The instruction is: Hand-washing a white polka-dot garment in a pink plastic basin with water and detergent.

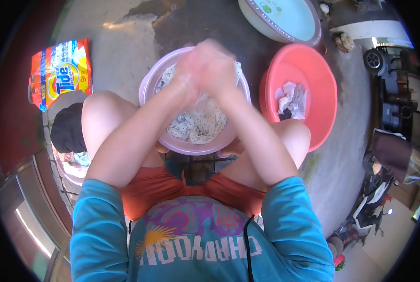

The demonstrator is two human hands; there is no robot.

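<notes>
Hands: the left hand (193, 66) and right hand (219, 63) are pressing together above the pink basin (146, 87), blurred by motion; their fingers are closing around a bunched part of the patterned cloth (198, 124), though the blur is hiding the exact grip.

Cloth: the white fabric with small dark specks is lying soft and crumpled inside the pink basin, its upper part gathered up into the hands, so drips are falling back into the basin.

Pink basin: round, smooth plastic, sitting on the floor between the person's bare knees, close enough for both arms to be reaching it.

Red basin (322, 84): glossy plastic, just beside the pink one on the person's right, holding a small heap of pale and dark laundry (290, 99).

White basin (266, 23): shallow with a purple rim, standing farther out, only partly showing.

Detergent bag (60, 70): an orange, crinkly packet lying flat on the concrete floor (125, 51), well apart to the left.

Floor: grey concrete, showing a dark wet patch around the basins.
</notes>
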